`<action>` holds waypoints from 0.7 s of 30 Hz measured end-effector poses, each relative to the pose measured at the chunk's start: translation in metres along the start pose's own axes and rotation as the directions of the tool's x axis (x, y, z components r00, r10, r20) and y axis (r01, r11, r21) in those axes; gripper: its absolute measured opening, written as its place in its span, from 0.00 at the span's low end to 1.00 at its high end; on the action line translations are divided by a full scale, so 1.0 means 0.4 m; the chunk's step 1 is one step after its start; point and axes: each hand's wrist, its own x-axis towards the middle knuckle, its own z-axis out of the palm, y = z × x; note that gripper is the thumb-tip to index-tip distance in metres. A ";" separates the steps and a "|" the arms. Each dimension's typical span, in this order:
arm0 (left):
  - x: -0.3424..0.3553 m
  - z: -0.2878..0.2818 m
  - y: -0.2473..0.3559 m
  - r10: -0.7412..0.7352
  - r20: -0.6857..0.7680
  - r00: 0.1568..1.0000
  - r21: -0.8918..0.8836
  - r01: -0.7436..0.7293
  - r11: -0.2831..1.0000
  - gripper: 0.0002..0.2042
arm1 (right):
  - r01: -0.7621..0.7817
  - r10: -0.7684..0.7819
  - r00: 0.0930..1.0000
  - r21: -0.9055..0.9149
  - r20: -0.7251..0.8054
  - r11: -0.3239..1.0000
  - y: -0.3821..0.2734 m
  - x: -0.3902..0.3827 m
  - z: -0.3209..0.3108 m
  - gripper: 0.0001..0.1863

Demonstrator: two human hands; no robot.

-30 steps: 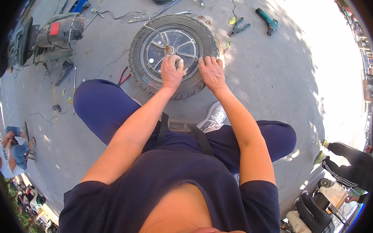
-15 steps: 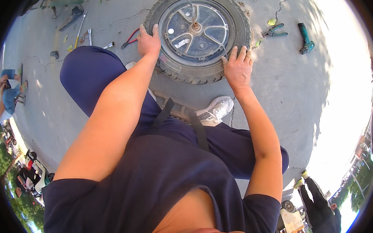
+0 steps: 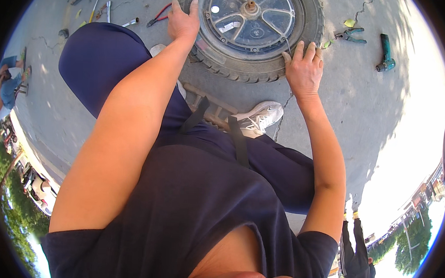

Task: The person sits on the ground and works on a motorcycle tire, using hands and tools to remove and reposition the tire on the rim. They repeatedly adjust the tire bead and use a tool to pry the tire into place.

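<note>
A wheel with a black treaded tire (image 3: 250, 69) lies flat, with a spoked hub (image 3: 259, 29) and central axle; its top is cut off. My left hand (image 3: 184, 23) grips the tire's left edge, thumb and index apart. My right hand (image 3: 304, 73) lies on the tire's lower right, fingers spread, beside a thin rod or wire whose nature I cannot make out. Red-handled pliers (image 3: 161, 14) lie left of my left hand; green pliers (image 3: 353, 35) lie right of the wheel.
A green power tool (image 3: 386, 56) and wrenches (image 3: 109, 12) lie on cracked pavement (image 3: 363, 105). A frame-like object (image 3: 209, 103) is between my feet. A seated person (image 3: 9, 85) is at the far left, another person (image 3: 356, 254) at the lower right. My bent knees border the wheel.
My hands have moved apart, the left one from near the hub to the left edge. The camera view has shifted, so the wheel now appears higher and farther right.
</note>
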 end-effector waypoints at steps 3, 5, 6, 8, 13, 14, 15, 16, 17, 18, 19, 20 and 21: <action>-0.004 0.004 -0.017 0.010 -0.019 1.000 0.000 -0.010 1.000 0.41 | 0.007 -0.007 1.000 0.014 -0.011 1.000 -0.001 -0.003 0.003 0.33; 0.008 0.003 -0.005 0.026 -0.045 0.999 -0.005 -0.027 1.000 0.41 | -0.021 0.022 1.000 0.030 -0.022 0.999 -0.007 0.001 -0.005 0.33; 0.009 0.002 -0.010 0.008 -0.045 0.999 -0.007 -0.008 1.000 0.40 | -0.035 0.036 0.999 0.038 -0.028 0.999 -0.014 0.000 -0.005 0.33; 0.003 0.000 -0.002 -0.014 -0.031 0.999 -0.025 0.013 1.000 0.40 | -0.075 0.076 0.996 0.047 -0.036 0.996 -0.020 -0.003 0.001 0.33; -0.003 0.013 0.021 0.050 -0.078 0.996 0.080 -0.044 0.996 0.34 | -0.177 0.179 0.984 0.081 -0.023 0.981 -0.032 -0.006 -0.014 0.33; -0.018 0.005 0.031 0.199 -0.092 0.976 0.089 -0.191 0.978 0.33 | -0.198 0.201 0.980 0.087 -0.016 0.976 -0.038 -0.008 -0.018 0.32; -0.035 -0.005 0.045 0.344 -0.104 0.933 0.102 -0.334 0.937 0.33 | -0.196 0.197 0.980 0.068 0.003 0.978 -0.039 -0.002 -0.019 0.32; -0.067 -0.018 0.050 0.476 -0.108 0.873 0.124 -0.463 0.878 0.32 | -0.187 0.188 0.982 0.061 -0.007 0.980 -0.042 -0.004 -0.015 0.33; -0.116 -0.036 0.083 0.657 -0.018 0.754 0.024 -0.657 0.754 0.32 | -0.182 0.183 0.983 0.052 -0.012 0.982 -0.042 -0.008 -0.009 0.33; -0.170 -0.051 0.123 0.809 0.046 0.586 -0.089 -0.804 0.588 0.32 | -0.176 0.177 0.984 0.044 -0.022 0.983 -0.041 -0.004 -0.005 0.33; -0.223 -0.055 0.140 0.879 0.145 0.454 -0.143 -0.870 0.472 0.35 | -0.181 0.182 0.983 0.078 -0.004 0.980 -0.041 -0.001 -0.008 0.34; -0.271 -0.054 0.150 0.924 0.234 0.303 -0.211 -0.912 0.352 0.37 | -0.176 0.178 0.984 0.086 -0.009 0.981 -0.038 -0.004 -0.006 0.34; -0.304 -0.042 0.148 0.922 0.287 0.261 -0.208 -0.922 0.326 0.40 | -0.169 0.171 0.985 0.097 -0.016 0.981 -0.036 -0.004 0.000 0.34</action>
